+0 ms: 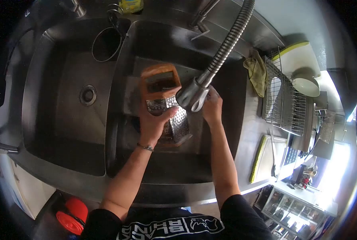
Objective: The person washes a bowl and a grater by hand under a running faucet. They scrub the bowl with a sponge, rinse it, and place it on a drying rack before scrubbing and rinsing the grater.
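A box grater with an orange handle and orange base is tilted inside the right-hand sink basin. My left hand is closed around the grater's metal body, thumb lying across its front face. Over the grater's right side hangs the metal spray head of a coiled hose. My right hand is closed at the spray head's right side; the head hides part of its fingers. Water on the grater cannot be made out clearly.
A left sink basin with a round drain adjoins, a dark round container at its back corner. The spring hose arches overhead. To the right are a cloth, a wire dish rack and a cutting board.
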Action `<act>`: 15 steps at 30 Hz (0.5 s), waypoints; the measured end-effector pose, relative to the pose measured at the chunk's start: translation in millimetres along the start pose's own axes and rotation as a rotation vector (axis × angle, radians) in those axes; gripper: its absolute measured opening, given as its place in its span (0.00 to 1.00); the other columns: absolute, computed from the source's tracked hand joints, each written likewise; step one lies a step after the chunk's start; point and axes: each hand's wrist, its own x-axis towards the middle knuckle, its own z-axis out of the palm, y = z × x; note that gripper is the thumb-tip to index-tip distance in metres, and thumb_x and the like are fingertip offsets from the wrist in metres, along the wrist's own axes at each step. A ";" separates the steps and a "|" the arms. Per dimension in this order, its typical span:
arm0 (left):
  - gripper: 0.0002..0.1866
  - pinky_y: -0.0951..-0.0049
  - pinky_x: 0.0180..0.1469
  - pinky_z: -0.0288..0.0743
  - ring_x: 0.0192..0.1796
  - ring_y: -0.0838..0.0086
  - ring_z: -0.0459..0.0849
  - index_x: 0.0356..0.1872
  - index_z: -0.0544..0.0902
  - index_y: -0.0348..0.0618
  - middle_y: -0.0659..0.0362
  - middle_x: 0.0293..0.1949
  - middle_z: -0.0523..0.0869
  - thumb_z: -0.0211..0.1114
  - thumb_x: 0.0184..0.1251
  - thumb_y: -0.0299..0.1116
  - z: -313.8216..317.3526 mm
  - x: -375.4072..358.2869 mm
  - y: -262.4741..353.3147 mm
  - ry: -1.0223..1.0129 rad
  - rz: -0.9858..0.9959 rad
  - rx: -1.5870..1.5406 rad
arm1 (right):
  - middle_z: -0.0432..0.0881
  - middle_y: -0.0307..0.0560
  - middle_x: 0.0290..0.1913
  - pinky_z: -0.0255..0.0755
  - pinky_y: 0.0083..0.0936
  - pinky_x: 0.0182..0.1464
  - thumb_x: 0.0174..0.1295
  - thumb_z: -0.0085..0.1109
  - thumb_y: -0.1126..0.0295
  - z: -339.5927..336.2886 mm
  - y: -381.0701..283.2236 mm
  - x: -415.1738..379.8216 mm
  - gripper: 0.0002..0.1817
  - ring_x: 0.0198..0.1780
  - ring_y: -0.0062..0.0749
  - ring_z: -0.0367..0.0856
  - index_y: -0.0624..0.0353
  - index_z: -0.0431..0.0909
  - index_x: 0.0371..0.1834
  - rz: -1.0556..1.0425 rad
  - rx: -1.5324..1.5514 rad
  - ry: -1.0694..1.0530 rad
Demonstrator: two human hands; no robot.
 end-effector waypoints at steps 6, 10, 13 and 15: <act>0.58 0.67 0.60 0.65 0.60 0.65 0.69 0.65 0.53 0.33 0.48 0.57 0.69 0.81 0.30 0.36 -20.3 10.6 -1.9 -0.218 0.068 0.416 | 0.81 0.48 0.31 0.74 0.22 0.36 0.56 0.55 0.77 -22.7 -99.7 -45.3 0.05 0.32 0.28 0.81 0.66 0.77 0.34 -0.220 0.370 0.142; 0.56 0.68 0.59 0.67 0.59 0.67 0.70 0.64 0.56 0.32 0.49 0.56 0.71 0.81 0.29 0.35 -32.5 15.3 6.2 -0.313 0.096 0.630 | 0.81 0.48 0.29 0.72 0.22 0.33 0.58 0.57 0.74 -0.7 -106.6 -40.7 0.05 0.31 0.28 0.81 0.65 0.76 0.30 -0.197 0.450 -0.155; 0.54 0.68 0.59 0.66 0.59 0.68 0.70 0.62 0.59 0.33 0.50 0.55 0.72 0.81 0.27 0.33 -30.0 12.7 24.2 -0.531 -0.050 0.581 | 0.77 0.38 0.22 0.68 0.19 0.26 0.62 0.56 0.69 2.6 -131.0 -42.1 0.08 0.25 0.20 0.75 0.62 0.78 0.28 0.292 0.635 -0.528; 0.53 0.68 0.60 0.63 0.59 0.68 0.70 0.62 0.61 0.35 0.51 0.54 0.74 0.81 0.26 0.34 -36.4 14.3 20.5 -0.612 -0.081 0.418 | 0.75 0.41 0.19 0.68 0.24 0.24 0.65 0.53 0.64 15.5 -119.9 -39.0 0.14 0.23 0.25 0.76 0.60 0.75 0.24 -0.253 0.414 -0.218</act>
